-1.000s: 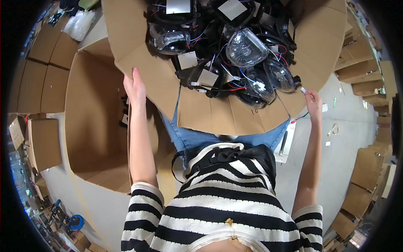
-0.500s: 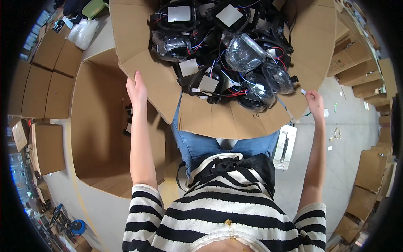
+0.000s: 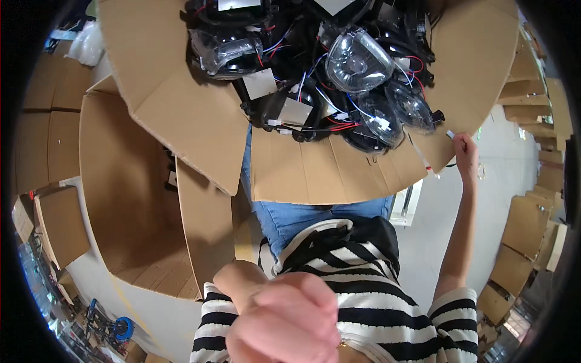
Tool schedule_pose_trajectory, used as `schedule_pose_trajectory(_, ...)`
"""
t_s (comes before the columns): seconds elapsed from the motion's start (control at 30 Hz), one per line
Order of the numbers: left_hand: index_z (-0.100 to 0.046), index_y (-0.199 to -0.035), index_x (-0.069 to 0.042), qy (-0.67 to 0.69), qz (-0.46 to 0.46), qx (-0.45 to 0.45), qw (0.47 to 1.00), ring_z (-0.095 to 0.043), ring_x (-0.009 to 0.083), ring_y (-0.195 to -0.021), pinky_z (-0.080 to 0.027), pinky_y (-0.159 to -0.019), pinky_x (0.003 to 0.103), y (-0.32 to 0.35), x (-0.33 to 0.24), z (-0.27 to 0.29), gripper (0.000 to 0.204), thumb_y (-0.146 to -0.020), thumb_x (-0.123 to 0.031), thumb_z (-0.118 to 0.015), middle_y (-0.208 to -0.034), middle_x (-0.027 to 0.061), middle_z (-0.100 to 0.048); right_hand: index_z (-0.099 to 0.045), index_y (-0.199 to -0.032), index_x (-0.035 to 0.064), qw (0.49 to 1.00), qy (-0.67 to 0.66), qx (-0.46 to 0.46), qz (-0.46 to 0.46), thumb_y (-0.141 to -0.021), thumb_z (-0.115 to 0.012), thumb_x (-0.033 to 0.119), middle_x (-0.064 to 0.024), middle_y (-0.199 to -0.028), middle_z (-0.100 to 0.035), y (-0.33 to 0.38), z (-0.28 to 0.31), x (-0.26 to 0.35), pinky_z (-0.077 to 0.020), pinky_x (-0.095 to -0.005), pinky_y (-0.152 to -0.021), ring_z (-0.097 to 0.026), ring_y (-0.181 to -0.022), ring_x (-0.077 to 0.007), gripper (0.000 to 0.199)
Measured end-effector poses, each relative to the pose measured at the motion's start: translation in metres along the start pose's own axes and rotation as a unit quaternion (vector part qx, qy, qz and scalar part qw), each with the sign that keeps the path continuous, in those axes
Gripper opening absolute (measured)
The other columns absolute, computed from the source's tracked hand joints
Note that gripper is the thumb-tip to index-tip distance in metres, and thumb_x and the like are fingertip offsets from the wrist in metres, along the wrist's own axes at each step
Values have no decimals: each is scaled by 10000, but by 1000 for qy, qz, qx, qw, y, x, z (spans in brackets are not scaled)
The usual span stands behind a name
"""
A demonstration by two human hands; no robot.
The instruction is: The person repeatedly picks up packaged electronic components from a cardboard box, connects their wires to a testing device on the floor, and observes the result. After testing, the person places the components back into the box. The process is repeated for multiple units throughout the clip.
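My left hand is raised close in front of my chest, large in the picture, its fingers curled closed; whatever they may hold is hidden. My right hand is closed beside the right front flap of a big open carton, pinching a small whitish piece too small to name. The carton holds a pile of black-housed lamps with clear lenses, such as this lamp, some wrapped in clear film. Red, blue and white wires with white connectors lie among them, and several lamps carry pale square patches.
Left of the carton stands a second open carton, dark parts showing at its inner side. Stacked boxes line the left, and more boxes the right. A white flat package lies near my right leg.
My left hand has let go of the carton's left flap and come up toward my chest. My right hand has shifted slightly right. The carton appears closer and larger.
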State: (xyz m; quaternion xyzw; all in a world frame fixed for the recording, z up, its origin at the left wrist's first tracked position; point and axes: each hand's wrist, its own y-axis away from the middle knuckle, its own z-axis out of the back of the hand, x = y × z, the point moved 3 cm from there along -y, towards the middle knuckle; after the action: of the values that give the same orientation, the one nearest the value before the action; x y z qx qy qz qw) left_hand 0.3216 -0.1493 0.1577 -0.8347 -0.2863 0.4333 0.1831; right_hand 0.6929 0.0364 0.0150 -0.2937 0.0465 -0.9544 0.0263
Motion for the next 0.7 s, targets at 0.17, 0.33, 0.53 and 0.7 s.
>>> schedule_pose_trajectory(0.17, -589, -766, -21, 183, 204, 92, 957, -420, 147, -416, -272, -392, 242, -38, 9, 4, 360, -529, -235, -755, -655, 82, -546, -511, -775, 13, 998, 1, 52, -43, -791, -466, 36, 16, -636, -449, 3, 9, -3, -331, -201, -527, -380, -586, -54, 54)
schedule_pose_trajectory(0.33, -567, -613, 35, 217, 247, 164, 930, -423, 144, -409, -255, -381, 249, -55, 5, 8, 321, -554, -231, -736, -576, 67, -526, -508, -789, 12, 998, 2, 39, -49, -804, -473, 56, 24, -633, -420, 8, 5, -6, -308, -190, -514, -358, -584, -48, 58)
schedule_pose_trajectory(0.53, -611, -719, -66, 282, 155, 25, 946, -408, 121, -400, -239, -355, 229, -18, 18, -17, 205, -613, -212, -707, -658, 94, -555, -520, -829, 3, 998, -46, 50, -15, -811, -482, 80, 9, -646, -434, 5, 4, -2, -342, -198, -559, -393, -614, -58, 87)
schedule_pose_trajectory(0.7, -621, -744, -152, 210, 126, 46, 968, -406, 94, -407, -225, -346, 205, -13, 28, -46, 109, -652, -170, -677, -696, 112, -572, -508, -800, 3, 998, -29, 51, -30, -801, -487, 67, 5, -636, -417, 3, 4, -1, -325, -205, -530, -375, -584, -54, 67)
